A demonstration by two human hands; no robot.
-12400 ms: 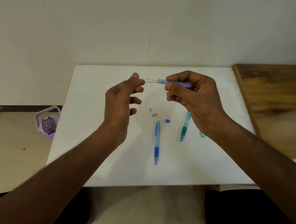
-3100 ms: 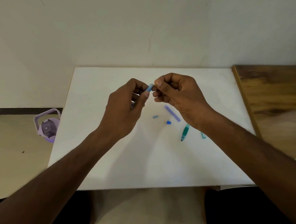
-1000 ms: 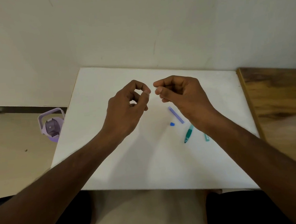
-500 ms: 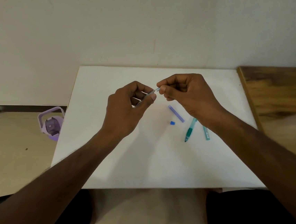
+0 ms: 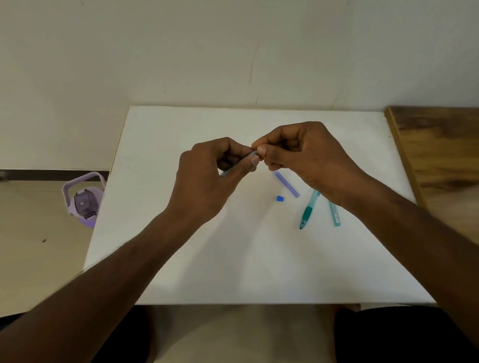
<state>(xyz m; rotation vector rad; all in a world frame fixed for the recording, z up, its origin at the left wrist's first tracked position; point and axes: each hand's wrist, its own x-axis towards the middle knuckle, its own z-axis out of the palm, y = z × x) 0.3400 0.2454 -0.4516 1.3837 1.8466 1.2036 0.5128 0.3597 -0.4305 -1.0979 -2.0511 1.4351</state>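
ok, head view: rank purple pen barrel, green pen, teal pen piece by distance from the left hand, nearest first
1. purple pen barrel: just right of the left hand, below the right hand.
2. green pen: farther right, nearer the person.
3. teal pen piece: rightmost of the three.
Both hands pinch a blue pen part.

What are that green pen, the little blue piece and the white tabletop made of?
Green pen: likely plastic, a see-through teal barrel with a darker green band, perhaps rubber. Small blue piece: probably opaque plastic, flat even colour. White tabletop: smooth matte board, possibly laminate; hard to say more.
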